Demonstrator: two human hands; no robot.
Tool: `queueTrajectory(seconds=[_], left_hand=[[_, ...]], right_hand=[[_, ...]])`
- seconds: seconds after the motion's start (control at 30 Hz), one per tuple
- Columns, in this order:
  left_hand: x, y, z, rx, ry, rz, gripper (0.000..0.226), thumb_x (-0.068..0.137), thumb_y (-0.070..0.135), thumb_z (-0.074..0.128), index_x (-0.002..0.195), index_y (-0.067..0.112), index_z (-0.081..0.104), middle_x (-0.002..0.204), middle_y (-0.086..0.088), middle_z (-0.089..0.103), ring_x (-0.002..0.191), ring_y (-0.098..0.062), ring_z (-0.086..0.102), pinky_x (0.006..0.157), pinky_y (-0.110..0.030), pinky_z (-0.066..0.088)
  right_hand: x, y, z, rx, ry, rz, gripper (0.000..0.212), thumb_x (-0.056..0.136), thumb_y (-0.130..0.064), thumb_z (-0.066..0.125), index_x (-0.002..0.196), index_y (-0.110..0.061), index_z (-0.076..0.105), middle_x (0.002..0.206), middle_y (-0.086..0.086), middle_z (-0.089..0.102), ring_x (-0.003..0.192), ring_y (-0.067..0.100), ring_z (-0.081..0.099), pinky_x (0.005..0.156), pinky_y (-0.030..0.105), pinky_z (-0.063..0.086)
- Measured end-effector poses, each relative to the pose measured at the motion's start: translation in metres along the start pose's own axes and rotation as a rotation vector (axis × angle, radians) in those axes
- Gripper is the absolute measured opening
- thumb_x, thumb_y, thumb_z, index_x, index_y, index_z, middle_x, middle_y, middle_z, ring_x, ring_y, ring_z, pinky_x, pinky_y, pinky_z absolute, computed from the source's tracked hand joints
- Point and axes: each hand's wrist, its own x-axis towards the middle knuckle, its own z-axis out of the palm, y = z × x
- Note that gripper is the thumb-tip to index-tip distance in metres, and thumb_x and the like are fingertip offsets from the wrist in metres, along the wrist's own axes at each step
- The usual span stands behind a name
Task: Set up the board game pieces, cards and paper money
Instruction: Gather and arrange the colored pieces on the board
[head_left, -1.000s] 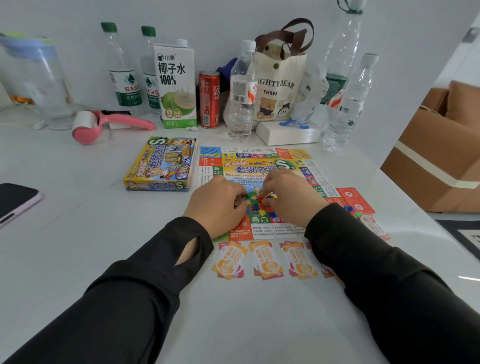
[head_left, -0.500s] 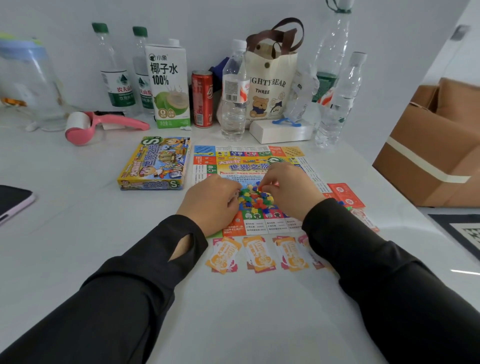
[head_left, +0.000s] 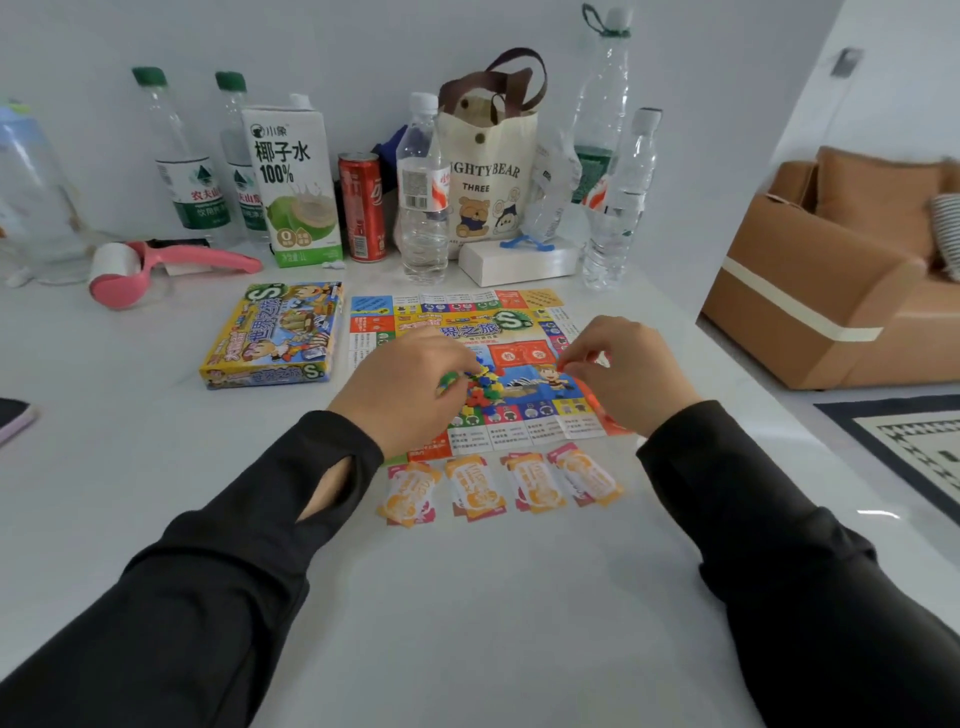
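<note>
Head camera looks down at a glossy white table (head_left: 467, 597) where a colourful printed paper game board (head_left: 524, 312) lies flat, with a heap of tiny red, blue, yellow and green plastic game pieces (head_left: 483, 387) at its centre. The left-hand grip (head_left: 410, 384) is curled at the heap's left edge and seems to pinch a small green piece (head_left: 447, 378). The right-hand grip (head_left: 623, 369) is lifted just right of the heap, its fingertips apparently closed on a small red piece (head_left: 563, 366). These pieces look light, hard and easy to scatter, so each is best taken singly between thumb and forefinger. Four small orange-and-pink stacks of paper money or cards (head_left: 478, 488) sit in a row just below the board; they look thin and floppy and would lift best by an edge. A bright cardboard game box (head_left: 270, 338) lies left of the board. Clear plastic bottles (head_left: 423, 208), a coconut-water carton (head_left: 291, 187), a red can (head_left: 362, 208) and a cream tote bag (head_left: 488, 182) line the pale wall. A tan sofa (head_left: 831, 291) stands to the right.
</note>
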Motion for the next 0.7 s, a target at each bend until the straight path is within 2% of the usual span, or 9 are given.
queueTrajectory(seconds=[0.07,0.17,0.2,0.37,0.53,0.63,0.7], left_hand=[[-0.003,0.012,0.005,0.054,-0.043,0.052,0.025,0.089,0.014,0.05,0.105,0.013,0.069,0.108,0.0,0.067,0.109,-0.019,0.054,0.092,-0.035,0.044],[-0.006,0.021,0.013,0.187,-0.048,0.134,0.026,0.08,0.015,0.05,0.09,0.01,0.073,0.091,-0.002,0.07,0.092,-0.025,0.061,0.078,-0.042,0.053],[-0.006,0.024,0.014,0.211,-0.058,0.13,0.026,0.08,0.016,0.051,0.091,0.009,0.073,0.091,-0.003,0.07,0.093,-0.025,0.061,0.077,-0.043,0.053],[-0.012,0.026,0.017,0.221,-0.026,0.102,0.021,0.084,0.014,0.057,0.099,0.009,0.071,0.098,-0.005,0.069,0.099,-0.025,0.059,0.084,-0.042,0.05],[-0.016,0.023,0.019,0.173,-0.009,0.018,0.031,0.093,0.02,0.045,0.118,0.014,0.063,0.12,0.0,0.062,0.116,-0.019,0.049,0.098,-0.033,0.038],[-0.016,0.023,0.021,0.147,0.007,0.013,0.032,0.095,0.022,0.042,0.121,0.016,0.061,0.122,0.002,0.06,0.117,-0.015,0.048,0.098,-0.03,0.037],[-0.017,0.023,0.022,0.144,0.013,0.022,0.029,0.094,0.019,0.045,0.115,0.014,0.064,0.115,0.0,0.064,0.112,-0.018,0.052,0.093,-0.033,0.042]], right_hand=[[-0.005,0.012,-0.008,-0.025,0.008,0.049,0.012,0.085,-0.007,0.061,0.085,-0.012,0.072,0.09,0.0,0.058,0.085,0.014,0.047,0.068,0.017,0.027],[-0.012,0.024,-0.014,-0.085,0.018,0.115,0.013,0.085,-0.007,0.06,0.085,-0.012,0.073,0.093,0.003,0.06,0.092,0.02,0.051,0.077,0.024,0.034],[-0.013,0.027,-0.015,-0.099,0.021,0.126,0.014,0.085,-0.007,0.06,0.087,-0.012,0.073,0.093,0.003,0.059,0.094,0.022,0.052,0.078,0.025,0.034],[-0.017,0.028,-0.017,-0.187,-0.015,0.113,0.015,0.087,-0.012,0.059,0.092,-0.015,0.073,0.093,-0.003,0.051,0.101,0.019,0.046,0.078,0.024,0.029],[-0.018,0.025,-0.013,-0.26,-0.081,0.043,0.016,0.086,-0.016,0.062,0.095,-0.021,0.074,0.108,-0.003,0.052,0.106,0.015,0.04,0.083,0.023,0.032],[-0.02,0.022,-0.011,-0.333,-0.109,0.011,0.017,0.085,-0.017,0.062,0.095,-0.023,0.073,0.113,-0.004,0.053,0.108,0.016,0.039,0.086,0.025,0.034],[-0.02,0.019,-0.009,-0.387,-0.123,-0.009,0.017,0.086,-0.02,0.061,0.097,-0.023,0.072,0.115,-0.003,0.052,0.109,0.017,0.038,0.09,0.028,0.036]])
